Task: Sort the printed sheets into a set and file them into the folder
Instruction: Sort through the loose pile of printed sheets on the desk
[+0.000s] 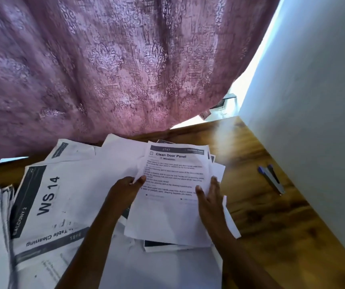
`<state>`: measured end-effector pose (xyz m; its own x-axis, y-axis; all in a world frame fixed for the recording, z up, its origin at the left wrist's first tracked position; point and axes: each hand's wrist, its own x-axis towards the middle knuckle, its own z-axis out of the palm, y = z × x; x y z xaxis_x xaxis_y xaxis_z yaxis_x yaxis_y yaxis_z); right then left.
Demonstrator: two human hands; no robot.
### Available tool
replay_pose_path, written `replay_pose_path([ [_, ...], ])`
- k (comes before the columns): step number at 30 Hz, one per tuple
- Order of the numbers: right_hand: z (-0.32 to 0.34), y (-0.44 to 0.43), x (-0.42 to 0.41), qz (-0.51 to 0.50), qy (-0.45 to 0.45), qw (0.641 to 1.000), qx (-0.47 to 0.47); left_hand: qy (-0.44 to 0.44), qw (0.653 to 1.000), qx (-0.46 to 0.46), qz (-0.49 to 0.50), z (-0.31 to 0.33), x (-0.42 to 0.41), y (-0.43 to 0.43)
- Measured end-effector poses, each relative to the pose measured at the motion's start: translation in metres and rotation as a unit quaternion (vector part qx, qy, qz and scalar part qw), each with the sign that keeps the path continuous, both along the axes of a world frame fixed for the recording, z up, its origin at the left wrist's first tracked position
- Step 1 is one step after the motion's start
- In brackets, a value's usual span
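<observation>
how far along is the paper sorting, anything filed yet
Done: a small stack is gathered under the Clean Door Panel sheet. In hand: the left hand pinches that sheet's left edge while the right hand rests flat against its right side. Left: loose sheets, such as the WS 14 sheet, lie spread over the table, and no folder is in view, so nothing looks filed.

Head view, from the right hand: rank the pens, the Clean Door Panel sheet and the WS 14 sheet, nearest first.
1. Clean Door Panel sheet: touching the right hand.
2. Pens: apart, to its right.
3. WS 14 sheet: far left, past the left hand.
</observation>
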<state>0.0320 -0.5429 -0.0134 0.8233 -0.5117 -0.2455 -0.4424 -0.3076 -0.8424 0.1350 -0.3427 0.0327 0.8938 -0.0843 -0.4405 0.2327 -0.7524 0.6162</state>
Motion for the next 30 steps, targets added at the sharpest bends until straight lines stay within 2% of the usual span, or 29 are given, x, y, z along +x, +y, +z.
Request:
replay_pose_path([
  [3, 0.000, 0.015, 0.018, 0.083, -0.004, 0.997, 0.002, -0.010, 0.998, -0.055, 0.005, -0.003, -0.023, -0.003],
  [6, 0.011, 0.023, 0.028, 0.141, -0.058, 0.982, 0.110, -0.044, 0.994, -0.086, 0.051, -0.006, -0.040, 0.011],
  [8, 0.017, 0.017, 0.027, 0.126, -0.108, 0.971, 0.172, -0.047, 0.989, -0.118, 0.080, -0.007, -0.041, 0.030],
  [9, 0.018, 0.009, 0.026, 0.097, -0.124, 0.973, 0.167, -0.041, 0.986, -0.133, 0.095, -0.004, -0.039, 0.041],
  [12, 0.020, -0.022, 0.021, 0.057, -0.122, 0.990, 0.032, -0.071, 0.975, -0.153, 0.148, 0.002, -0.035, 0.078],
  [14, 0.020, -0.037, 0.019, 0.124, -0.082, 0.985, -0.085, -0.071, 0.969, -0.157, 0.177, 0.007, -0.038, 0.107],
  [17, 0.019, -0.038, 0.021, 0.273, 0.018, 0.931, -0.242, -0.051, 0.961, -0.153, 0.225, 0.007, -0.047, 0.152],
  [19, 0.021, -0.030, 0.024, 0.329, 0.051, 0.886, -0.324, -0.048, 0.955, -0.147, 0.253, 0.006, -0.060, 0.174],
  [21, 0.025, -0.025, 0.031, 0.342, 0.075, 0.873, -0.340, -0.055, 0.948, -0.145, 0.278, 0.004, -0.074, 0.194],
  [23, 0.030, -0.025, 0.042, 0.340, 0.102, 0.882, -0.311, -0.057, 0.948, -0.134, 0.282, 0.001, -0.085, 0.207],
  [26, 0.046, -0.034, 0.060, 0.320, 0.114, 0.884, -0.320, -0.067, 0.955, -0.083, 0.276, -0.001, -0.095, 0.213],
  [28, 0.067, -0.038, 0.068, 0.265, 0.082, 0.903, -0.327, -0.077, 0.959, -0.066, 0.265, -0.002, -0.101, 0.215],
  [30, 0.097, -0.039, 0.069, 0.196, -0.045, 0.914, -0.353, -0.064, 0.962, -0.071, 0.254, -0.004, -0.107, 0.214],
])
